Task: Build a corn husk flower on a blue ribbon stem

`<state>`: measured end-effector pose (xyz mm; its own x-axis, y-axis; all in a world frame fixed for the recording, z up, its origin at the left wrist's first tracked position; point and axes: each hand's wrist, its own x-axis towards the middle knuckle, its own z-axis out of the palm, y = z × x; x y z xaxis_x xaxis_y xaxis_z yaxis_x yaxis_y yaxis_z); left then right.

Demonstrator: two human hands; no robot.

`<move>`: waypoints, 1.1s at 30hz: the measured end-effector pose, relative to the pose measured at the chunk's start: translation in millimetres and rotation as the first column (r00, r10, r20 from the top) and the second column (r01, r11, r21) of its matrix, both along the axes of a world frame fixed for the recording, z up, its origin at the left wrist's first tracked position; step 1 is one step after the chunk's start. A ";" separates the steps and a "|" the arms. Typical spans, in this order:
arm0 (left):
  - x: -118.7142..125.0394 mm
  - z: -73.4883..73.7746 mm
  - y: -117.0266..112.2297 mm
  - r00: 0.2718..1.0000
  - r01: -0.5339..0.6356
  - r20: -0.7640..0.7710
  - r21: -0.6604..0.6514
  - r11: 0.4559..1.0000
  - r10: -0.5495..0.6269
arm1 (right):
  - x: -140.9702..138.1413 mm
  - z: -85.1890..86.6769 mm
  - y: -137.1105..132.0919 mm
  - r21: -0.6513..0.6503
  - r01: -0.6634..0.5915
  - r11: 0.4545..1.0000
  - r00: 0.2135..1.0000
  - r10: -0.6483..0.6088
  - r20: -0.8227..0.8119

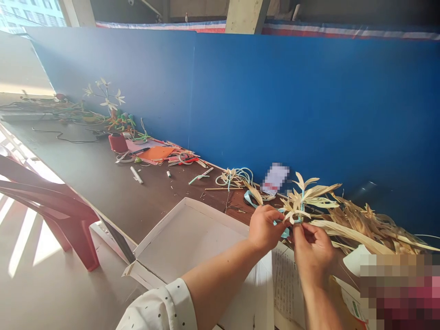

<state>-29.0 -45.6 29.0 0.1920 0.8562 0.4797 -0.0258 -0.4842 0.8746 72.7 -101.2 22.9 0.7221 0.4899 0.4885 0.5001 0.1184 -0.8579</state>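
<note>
A spray of pale dried-husk flowers [295,204] stands upright between my hands, its stem wrapped in light blue ribbon. My left hand [266,229] pinches the light blue ribbon [285,233] at the left of the stem. On the other side, my right hand [312,247] has thumb and fingers closed on the flower stem below the petals. The fingertips partly hide the join between ribbon and stem. Just right of my hands lies a heap of dried husks [371,224]. A second small husk flower [233,175] rests on the table to the left.
An open cardboard box lid [206,229] lies under my left forearm, beside a printed sheet [287,275]. Farther left are a red thread spool [118,143], orange paper [156,153] and loose sticks. A blue partition [309,101] backs the table; a red chair [75,215] stands left.
</note>
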 end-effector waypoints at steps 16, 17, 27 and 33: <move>5.0 -2.7 1.4 0.766 0.588 0.561 -0.412 0.696 -0.314 | 1.0 13.9 -7.6 0.054 0.309 0.949 0.724 -0.272 0.634; 3.7 -1.5 0.9 0.744 0.615 0.589 -0.423 0.665 -0.314 | 1.5 13.8 -7.2 0.056 0.310 0.949 0.723 -0.273 0.635; 5.1 1.4 -14.6 0.811 0.561 0.555 -0.649 0.513 -0.185 | 4.8 14.3 -2.6 0.021 0.310 0.951 0.759 -0.260 0.597; 6.1 6.0 -19.0 0.893 0.394 0.440 -0.668 0.631 -0.093 | 9.8 11.6 -2.3 0.029 0.327 0.945 0.730 -0.272 0.628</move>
